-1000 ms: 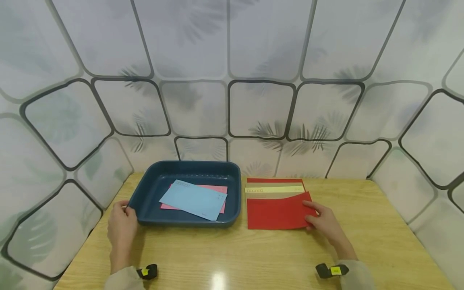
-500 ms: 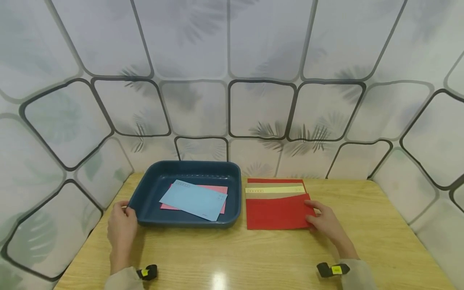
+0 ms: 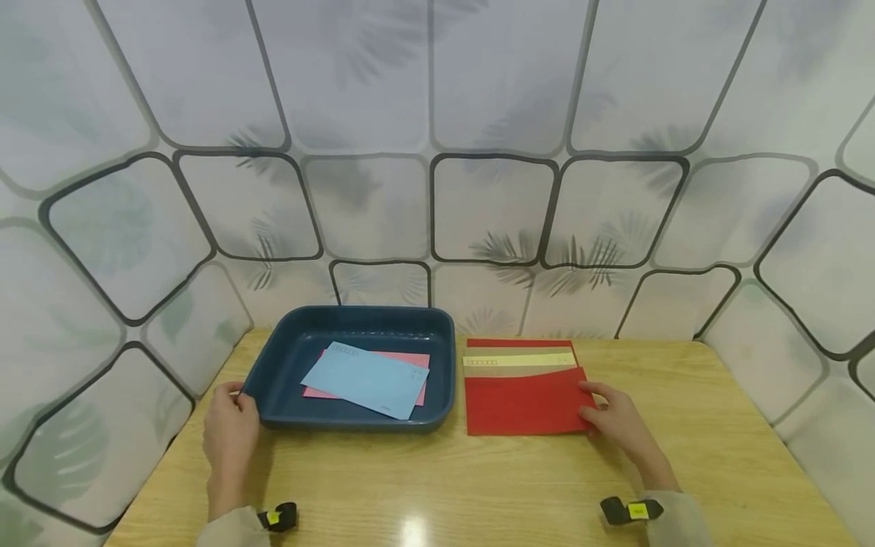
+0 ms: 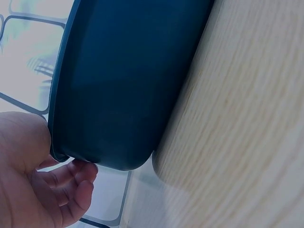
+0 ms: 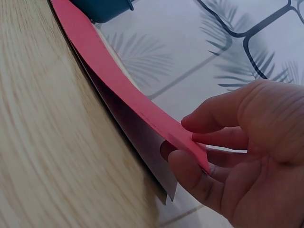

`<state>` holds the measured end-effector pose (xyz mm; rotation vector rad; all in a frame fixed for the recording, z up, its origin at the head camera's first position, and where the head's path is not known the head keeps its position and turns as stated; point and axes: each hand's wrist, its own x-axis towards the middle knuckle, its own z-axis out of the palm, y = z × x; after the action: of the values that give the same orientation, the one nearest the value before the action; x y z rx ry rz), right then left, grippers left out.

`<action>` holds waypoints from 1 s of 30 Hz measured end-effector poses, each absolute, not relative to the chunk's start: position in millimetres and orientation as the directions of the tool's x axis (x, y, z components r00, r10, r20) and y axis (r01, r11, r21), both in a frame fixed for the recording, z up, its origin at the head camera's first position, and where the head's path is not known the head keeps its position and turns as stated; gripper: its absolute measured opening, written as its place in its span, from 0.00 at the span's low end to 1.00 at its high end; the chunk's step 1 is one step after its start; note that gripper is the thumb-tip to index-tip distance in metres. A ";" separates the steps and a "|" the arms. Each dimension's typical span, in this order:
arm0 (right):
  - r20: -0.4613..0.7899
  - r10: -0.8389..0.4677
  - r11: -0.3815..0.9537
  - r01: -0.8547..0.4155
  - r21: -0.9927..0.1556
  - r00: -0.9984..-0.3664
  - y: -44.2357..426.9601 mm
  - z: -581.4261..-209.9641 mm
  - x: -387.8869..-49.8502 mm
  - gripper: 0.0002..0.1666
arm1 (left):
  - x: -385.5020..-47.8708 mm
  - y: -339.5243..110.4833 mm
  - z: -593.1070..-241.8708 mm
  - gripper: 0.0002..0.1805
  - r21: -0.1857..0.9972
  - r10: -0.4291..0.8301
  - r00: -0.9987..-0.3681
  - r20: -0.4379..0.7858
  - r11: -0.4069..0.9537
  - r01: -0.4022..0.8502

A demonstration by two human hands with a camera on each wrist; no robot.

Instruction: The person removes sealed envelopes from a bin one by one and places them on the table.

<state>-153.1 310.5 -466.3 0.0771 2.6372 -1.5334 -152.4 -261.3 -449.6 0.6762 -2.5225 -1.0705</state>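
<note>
"What's on the table (image 3: 424, 486)?"

"A navy tray (image 3: 369, 319); just right of it, a fanned stack (image 3: 521, 360) topped by a red envelope (image 3: 525, 408); in the tray, a light-blue envelope (image 3: 365, 380) across a pink one (image 3: 418, 360)"

"Hands?"

"The left hand (image 3: 229, 429) curls round the tray's rim, the right hand (image 3: 620, 425) pinches the red envelope's edge"

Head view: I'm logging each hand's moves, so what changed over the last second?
The right hand edged slightly to the right, and the raised right end of the front red envelope seems to have sunk a little. Nothing was newly gripped or let go. The left hand still holds the edge of the tray; the blue envelope and pink envelope inside haven't moved.
</note>
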 end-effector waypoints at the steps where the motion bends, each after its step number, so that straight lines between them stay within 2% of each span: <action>1: -0.106 -0.001 0.491 0.092 -0.866 -0.994 311.1 -466.3 -153.3 0.31 | -152.4 -261.2 -449.7 0.23 0.736 -0.537 -0.837 0.106 0.609 -0.297; 9: -0.117 -0.017 0.482 0.094 -0.871 -0.993 312.9 -465.1 -153.7 0.32 | -152.7 -260.3 -449.5 0.23 0.737 -0.538 -0.836 0.109 0.608 -0.296; 18: -0.076 -0.005 0.561 0.060 -0.826 -0.997 318.2 -462.7 -152.7 0.31 | -153.0 -261.4 -450.2 0.23 0.735 -0.538 -0.836 0.104 0.608 -0.300; 30: -0.089 0.040 0.594 0.095 -0.799 -0.995 325.5 -462.0 -150.1 0.29 | -152.6 -261.3 -449.7 0.23 0.732 -0.541 -0.836 0.097 0.608 -0.308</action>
<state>-150.1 325.5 -462.0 0.1171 2.7496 -1.3837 -152.6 -261.3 -449.7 0.6878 -2.5278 -1.0644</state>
